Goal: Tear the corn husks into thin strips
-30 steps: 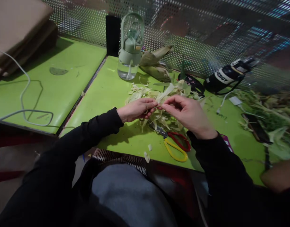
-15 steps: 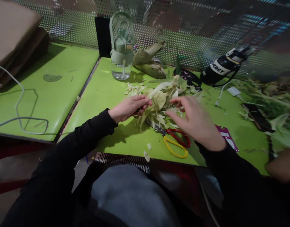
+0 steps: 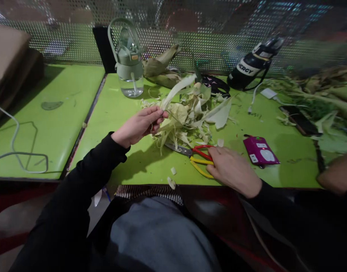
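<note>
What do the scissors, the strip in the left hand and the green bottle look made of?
Scissors: grey metal blades, dull sheen; smooth red and yellow handles, probably plastic.
Strip: likely plant husk, matte, judging by its thin, pale, leaf-like shape.
Bottle: see-through base, plastic or glass; opaque green top, probably satin plastic.

Scissors [image 3: 187, 152]: metal blades, smooth plastic handles; husk strip [image 3: 177, 91]: papery, matt; shreds [image 3: 187, 121]: papery, rough; table [image 3: 150, 166]: smooth, faintly glossy; bottle [image 3: 130, 71]: clear base, matt plastic top; screen [image 3: 204, 45]: perforated, metallic; sleeves [image 3: 77, 189]: matt cloth
</note>
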A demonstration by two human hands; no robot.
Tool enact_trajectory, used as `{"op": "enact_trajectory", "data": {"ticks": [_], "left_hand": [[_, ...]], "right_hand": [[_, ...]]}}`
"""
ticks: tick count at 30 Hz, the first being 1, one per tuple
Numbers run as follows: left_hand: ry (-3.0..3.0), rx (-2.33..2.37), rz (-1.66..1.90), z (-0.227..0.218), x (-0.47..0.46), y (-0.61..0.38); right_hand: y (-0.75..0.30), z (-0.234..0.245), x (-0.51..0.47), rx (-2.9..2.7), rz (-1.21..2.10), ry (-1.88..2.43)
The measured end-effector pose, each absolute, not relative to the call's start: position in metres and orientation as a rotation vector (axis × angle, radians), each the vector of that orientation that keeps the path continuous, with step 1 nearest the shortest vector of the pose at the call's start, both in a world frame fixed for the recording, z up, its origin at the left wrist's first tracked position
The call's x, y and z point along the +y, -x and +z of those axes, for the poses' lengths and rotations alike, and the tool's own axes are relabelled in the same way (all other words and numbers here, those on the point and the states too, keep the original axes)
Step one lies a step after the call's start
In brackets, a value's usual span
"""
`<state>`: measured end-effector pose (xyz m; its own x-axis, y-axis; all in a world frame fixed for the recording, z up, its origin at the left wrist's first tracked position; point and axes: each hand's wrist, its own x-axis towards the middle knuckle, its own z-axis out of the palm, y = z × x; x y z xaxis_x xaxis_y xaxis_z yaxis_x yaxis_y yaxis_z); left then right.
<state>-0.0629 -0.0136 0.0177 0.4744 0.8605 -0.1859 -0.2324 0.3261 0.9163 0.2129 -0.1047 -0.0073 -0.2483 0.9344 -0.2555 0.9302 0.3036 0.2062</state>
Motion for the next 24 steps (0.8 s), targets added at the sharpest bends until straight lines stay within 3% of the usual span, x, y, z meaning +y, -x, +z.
{"op": "enact_trajectory", "data": {"ticks": [3, 9, 13, 18, 20, 24], "left_hand": [[-0.973, 0.772, 0.825, 0.013, -0.011, 0.064], [-0.952, 0.756, 0.833, 0.009, -0.005, 0.066], [-0.965, 0.758, 0.848, 0.009, -0.007, 0.065], [-0.967, 0.802, 0.86, 0.006, -0.01, 0.06], [-0.944, 0.794, 0.879, 0.004, -0.009, 0.058], [-0.892, 0.772, 0.86, 0.002, -0.006, 0.06]], "right_hand": [[-0.219, 0.006, -0.105, 2.275, -0.031, -1.605], [-0.266, 0.029, -0.106, 2.264, -0.713, -1.696], [-0.269, 0.019, -0.111, 2.159, -1.1, -1.945], [-0.234, 0.008, -0.117, 2.179, -1.495, -1.865], [-0.224, 0.004, -0.117, 2.159, -1.363, -1.917], [-0.227, -0.007, -0.109, 2.26, -0.766, -1.978]]}}
